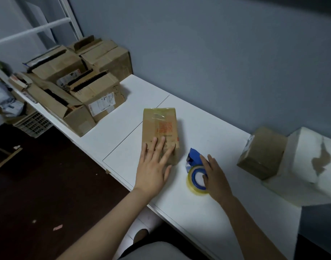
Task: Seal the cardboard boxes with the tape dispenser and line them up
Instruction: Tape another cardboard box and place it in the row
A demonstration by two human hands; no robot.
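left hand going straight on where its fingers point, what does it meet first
The left hand just runs along the cardboard box under it; beyond, the table likely looks free to the wall.
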